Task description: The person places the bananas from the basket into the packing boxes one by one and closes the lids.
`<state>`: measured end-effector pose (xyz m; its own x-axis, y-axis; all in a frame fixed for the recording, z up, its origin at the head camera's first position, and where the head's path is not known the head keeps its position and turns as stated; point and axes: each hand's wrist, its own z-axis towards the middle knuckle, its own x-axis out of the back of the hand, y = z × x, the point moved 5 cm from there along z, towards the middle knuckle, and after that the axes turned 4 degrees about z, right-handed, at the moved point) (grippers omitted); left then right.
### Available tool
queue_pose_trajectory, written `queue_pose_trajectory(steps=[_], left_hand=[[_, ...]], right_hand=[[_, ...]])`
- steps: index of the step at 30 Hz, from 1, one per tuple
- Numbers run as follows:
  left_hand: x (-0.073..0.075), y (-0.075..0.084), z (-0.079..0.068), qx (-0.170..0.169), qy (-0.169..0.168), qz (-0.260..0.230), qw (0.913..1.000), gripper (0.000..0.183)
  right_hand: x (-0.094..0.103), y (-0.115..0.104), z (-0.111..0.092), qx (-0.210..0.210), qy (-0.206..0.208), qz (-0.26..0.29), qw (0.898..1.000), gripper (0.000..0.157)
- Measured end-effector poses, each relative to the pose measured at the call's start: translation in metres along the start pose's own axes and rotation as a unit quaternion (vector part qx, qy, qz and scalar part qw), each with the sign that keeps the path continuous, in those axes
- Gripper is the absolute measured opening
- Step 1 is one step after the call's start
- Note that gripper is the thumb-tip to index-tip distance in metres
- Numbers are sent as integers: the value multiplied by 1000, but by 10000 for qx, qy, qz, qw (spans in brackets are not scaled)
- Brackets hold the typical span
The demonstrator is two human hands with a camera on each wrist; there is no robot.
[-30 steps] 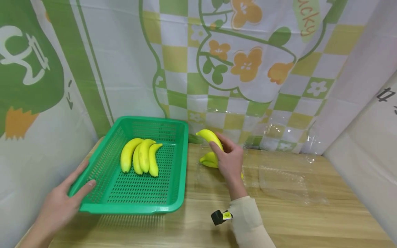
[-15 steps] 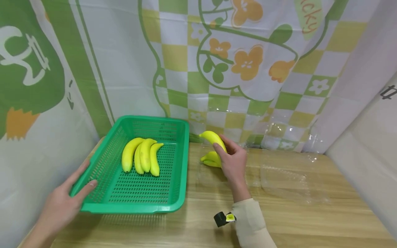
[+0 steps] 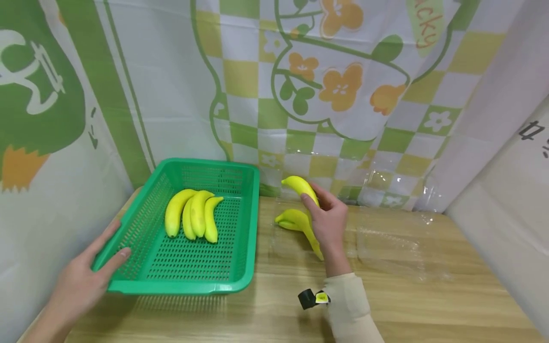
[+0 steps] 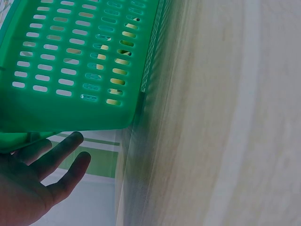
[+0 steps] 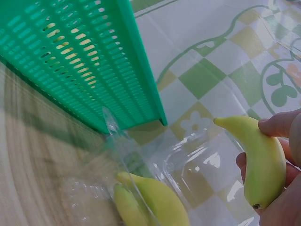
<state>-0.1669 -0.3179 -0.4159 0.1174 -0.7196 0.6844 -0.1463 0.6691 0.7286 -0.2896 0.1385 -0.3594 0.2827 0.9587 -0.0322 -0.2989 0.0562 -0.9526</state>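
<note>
My right hand (image 3: 330, 219) grips a yellow banana (image 5: 265, 160) between thumb and fingers, its narrow end pointing left. Below that hand, more bananas (image 3: 306, 226) lie in a clear plastic clamshell box (image 3: 349, 238), partly covered by the hand in the head view. On the left, a green perforated basket (image 3: 240, 281) holds several bananas (image 3: 197, 214) side by side. My left hand (image 3: 83, 274) holds the basket's left rim, thumb over the edge and fingers outside. In the left wrist view several fingers (image 4: 70, 174) spread near the rim.
The clamshell's transparent lid (image 3: 381, 181) stands up against the patterned cloth (image 3: 240, 81) behind the wooden table (image 3: 411, 309). Cloth walls also close in the left and right sides. A black wrist camera (image 3: 307, 299) sits by the right sleeve.
My right hand has moved slightly right with its banana, uncovering more of the bananas in the clear box. The left hand stays on the basket rim.
</note>
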Motion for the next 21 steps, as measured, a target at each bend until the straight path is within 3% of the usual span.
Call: queue_pose_trajectory(steps=[10, 21], left_hand=[[1, 4, -3, -102, 89, 147, 9998, 74], [1, 2, -3, -146, 152, 74, 9997, 73]], right_hand=[[11, -2, 3, -187, 115, -30, 9998, 36], [4, 2, 1, -259, 24, -85, 9996, 36]])
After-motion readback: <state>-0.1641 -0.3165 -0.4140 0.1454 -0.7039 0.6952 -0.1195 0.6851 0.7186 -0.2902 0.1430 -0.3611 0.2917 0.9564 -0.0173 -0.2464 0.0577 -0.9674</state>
